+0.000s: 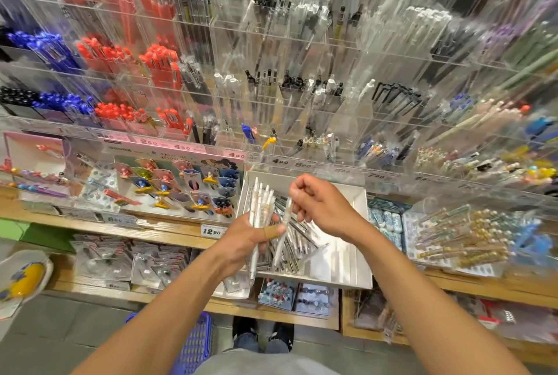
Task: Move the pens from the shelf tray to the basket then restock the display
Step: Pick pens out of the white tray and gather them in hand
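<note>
A tall clear acrylic display [302, 42] fills the wall ahead, its slots packed with red, blue, black and white pens. Below it runs a wooden shelf [169, 234] with price tags along the edge. On that shelf sits a white shelf tray [359, 241], with loose white pens [297, 249] lying slanted in its left half. A purple basket [196, 341] stands on the floor, down by the person's feet. The left hand [250, 241], a plaster on its thumb, is wrapped round a bundle of white pens [262, 204] held upright over the tray's left edge. The right hand [320, 208] pinches a single pen [285, 223] just beside the bundle, perhaps touching it; blur hides the contact.
</note>
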Tool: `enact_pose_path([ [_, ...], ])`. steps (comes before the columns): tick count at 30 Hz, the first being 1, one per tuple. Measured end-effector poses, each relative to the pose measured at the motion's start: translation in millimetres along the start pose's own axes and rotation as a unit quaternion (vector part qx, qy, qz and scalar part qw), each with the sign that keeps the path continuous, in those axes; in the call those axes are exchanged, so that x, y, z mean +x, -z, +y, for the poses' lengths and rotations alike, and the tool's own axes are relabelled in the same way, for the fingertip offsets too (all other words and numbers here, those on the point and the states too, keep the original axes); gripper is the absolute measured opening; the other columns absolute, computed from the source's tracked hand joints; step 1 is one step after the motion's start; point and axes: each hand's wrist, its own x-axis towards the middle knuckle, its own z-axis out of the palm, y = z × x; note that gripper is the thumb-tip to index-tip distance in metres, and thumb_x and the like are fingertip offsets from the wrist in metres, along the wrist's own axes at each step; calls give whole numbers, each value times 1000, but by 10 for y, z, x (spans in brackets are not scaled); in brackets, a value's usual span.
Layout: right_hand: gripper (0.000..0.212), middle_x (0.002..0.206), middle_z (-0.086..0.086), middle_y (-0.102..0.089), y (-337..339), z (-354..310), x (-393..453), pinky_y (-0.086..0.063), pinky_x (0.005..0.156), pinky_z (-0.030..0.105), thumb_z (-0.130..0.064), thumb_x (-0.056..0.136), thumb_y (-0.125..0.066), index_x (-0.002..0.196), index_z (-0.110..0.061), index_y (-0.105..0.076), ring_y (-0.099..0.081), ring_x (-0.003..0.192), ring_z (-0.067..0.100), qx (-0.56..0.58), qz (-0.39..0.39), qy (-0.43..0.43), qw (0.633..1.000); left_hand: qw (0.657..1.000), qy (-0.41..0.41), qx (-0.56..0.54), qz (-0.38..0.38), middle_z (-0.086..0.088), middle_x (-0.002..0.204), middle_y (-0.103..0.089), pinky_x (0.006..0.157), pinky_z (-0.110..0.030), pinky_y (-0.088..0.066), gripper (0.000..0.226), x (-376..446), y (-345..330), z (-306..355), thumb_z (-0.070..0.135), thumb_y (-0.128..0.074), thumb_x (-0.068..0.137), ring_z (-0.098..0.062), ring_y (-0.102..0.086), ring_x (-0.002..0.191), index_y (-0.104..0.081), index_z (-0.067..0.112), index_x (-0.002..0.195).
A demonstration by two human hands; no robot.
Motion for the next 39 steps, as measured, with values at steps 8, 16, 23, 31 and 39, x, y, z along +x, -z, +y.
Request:
enact_pose_path([
  [8,11,84,6,-71,-90,423,188,-49,55,25,-24,96,-60,101,-15,-62,-65,61,16,145,32,-97,984,995,64,-78,-6,-20,116,-66,74,-34,-54,110,-47,62,-71,24,-95,55,-23,-61,90,-36,-2,143],
  [16,27,115,3,-55,-49,1473,-121,-45,77,30,-30,92,-62,115,-16,-54,-54,91,18,-368,18,-282,886,979,88,-183,-23,-9,70,-61,51,-24,-53,30,-60,236,-189,6,-71,79,-18,-59,60,-57,-3,104],
  [23,6,101,-3,-64,2,1555,-210,-47,71,28,-26,91,-67,87,-25,-62,-59,84,15,-296,-80,-257,916,981,91,-171,-3,-11,75,-66,58,-30,-58,16,-30,213,-259,3,-64,90,-22,-65,64,-61,-2,106],
  [31,24,89,9,-71,270,1154,-235,-39,50,24,-15,99,-51,96,-2,-70,-45,51,8,-254,-65,-295,919,981,100,-163,30,-8,71,-65,51,-28,-52,43,13,180,-295,10,-77,76,-16,-57,56,-62,-4,115],
  [39,15,84,6,-74,81,458,-385,-49,56,20,-12,94,-58,109,-11,-62,-65,67,12,103,-64,-223,967,980,83,-169,61,-7,73,-64,50,-28,-54,56,6,68,-255,29,-86,63,-17,-59,60,-67,1,107],
])
